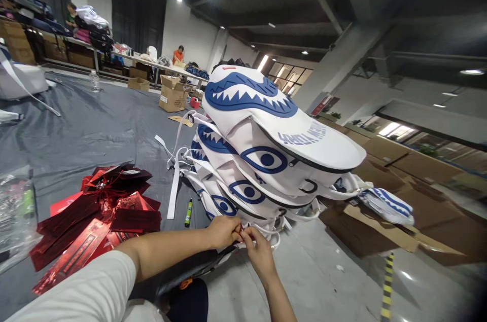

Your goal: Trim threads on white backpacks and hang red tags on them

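A tall stack of white backpacks (pixel 228 132) with blue eyes and toothed shark mouths stands in front of me. At the lower front of the stack, my left hand (pixel 224 232) is closed in a pinch. Close against it, my right hand (pixel 259 250) pinches too, thumb and finger meeting the left fingertips. Between them shows a small bit of red cord (pixel 241 230), mostly covered by the fingers. Shiny red hang tags (pixel 89 246) lie in a loose bundle left of my left forearm, their strings gathered at the top.
A green marker (pixel 188 212) lies beside the stack on the grey-covered table (pixel 114 119). Clear plastic bags (pixel 15 220) are at the left edge. Cardboard boxes (pixel 380 230) stand on the right, one with a folded backpack (pixel 388 205). A person in orange (pixel 178 54) works far back.
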Demonstrator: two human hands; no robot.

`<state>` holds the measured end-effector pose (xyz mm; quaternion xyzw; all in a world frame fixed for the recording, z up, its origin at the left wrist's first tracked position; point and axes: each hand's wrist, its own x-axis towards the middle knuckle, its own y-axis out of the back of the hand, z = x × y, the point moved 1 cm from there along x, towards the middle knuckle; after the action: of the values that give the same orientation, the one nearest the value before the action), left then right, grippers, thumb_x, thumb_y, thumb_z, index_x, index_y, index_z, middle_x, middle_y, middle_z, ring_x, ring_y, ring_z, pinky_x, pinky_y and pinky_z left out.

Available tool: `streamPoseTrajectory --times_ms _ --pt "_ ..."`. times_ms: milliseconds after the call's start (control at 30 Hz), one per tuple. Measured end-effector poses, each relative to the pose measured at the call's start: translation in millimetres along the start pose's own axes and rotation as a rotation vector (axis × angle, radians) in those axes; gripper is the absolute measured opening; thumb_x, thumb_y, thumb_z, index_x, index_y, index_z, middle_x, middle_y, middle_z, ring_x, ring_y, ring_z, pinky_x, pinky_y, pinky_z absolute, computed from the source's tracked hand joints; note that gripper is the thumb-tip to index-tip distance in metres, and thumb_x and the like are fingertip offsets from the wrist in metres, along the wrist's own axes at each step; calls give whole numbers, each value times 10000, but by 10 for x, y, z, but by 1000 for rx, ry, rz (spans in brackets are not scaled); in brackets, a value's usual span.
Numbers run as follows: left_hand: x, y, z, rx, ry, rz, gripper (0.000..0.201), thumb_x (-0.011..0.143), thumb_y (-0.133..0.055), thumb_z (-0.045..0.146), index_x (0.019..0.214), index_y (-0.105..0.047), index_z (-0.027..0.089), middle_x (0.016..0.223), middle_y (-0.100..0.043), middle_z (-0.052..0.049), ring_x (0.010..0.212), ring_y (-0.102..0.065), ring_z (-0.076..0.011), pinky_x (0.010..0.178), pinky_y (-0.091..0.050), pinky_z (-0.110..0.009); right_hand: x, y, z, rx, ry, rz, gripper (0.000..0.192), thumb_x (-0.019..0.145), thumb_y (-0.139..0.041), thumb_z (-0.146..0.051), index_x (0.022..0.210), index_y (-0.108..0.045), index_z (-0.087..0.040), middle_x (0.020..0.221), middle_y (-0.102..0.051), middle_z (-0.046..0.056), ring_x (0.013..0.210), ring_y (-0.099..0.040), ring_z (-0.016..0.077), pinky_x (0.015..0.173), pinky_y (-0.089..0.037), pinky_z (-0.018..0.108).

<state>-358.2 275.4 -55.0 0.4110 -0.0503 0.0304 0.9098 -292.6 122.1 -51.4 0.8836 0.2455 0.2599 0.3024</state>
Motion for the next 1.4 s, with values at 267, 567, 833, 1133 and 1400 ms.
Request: streamPoseTrajectory --times_ms 267,567,833,1133,1400 --pt "-19 23 46 -21 45 -16 185 907 -588 355 1009 -664 220 998 -750 -53 969 -699 -235 787 -487 -283 -43 -42 54 129 -78 109 340 792 -596 -542 713 -613 -212 664 -650 32 652 -602 201 644 -480 317" --pt "7 77 86 -32 56 -31 176 888 -611 340 1003 -670 219 967 -752 -41 941 -697 -213 766 -486 -262 -20 -103 66 425 -247 190 448 671 -752 -536 922 -576 -209 660 -674 5 622 -645 193 612 -517 313" --pt "-1 73 102 -26 61 -38 186 891 -604 348 994 -682 214 977 -753 -57 952 -698 -233 778 -495 -284 -25 -129 99 507 -274 217 426 632 -791 -530 857 -614 -213 718 -699 23 676 -683 212 651 -572 349" --pt "-11 115 102 -11 40 -62 193 902 -589 343 1032 -678 231 981 -756 -39 955 -699 -217 795 -503 -278 -34 -172 172 491 -259 236 396 670 -764 -518 874 -615 -213 742 -711 40 700 -692 224 653 -563 351" --pt "-13 123 117 33 28 -69 216 909 -574 363 1062 -654 232 1010 -750 -60 985 -704 -243 806 -519 -299 -36 -173 113 501 -284 238 413 654 -766 -542 856 -623 -212 740 -710 40 695 -685 216 657 -567 348"
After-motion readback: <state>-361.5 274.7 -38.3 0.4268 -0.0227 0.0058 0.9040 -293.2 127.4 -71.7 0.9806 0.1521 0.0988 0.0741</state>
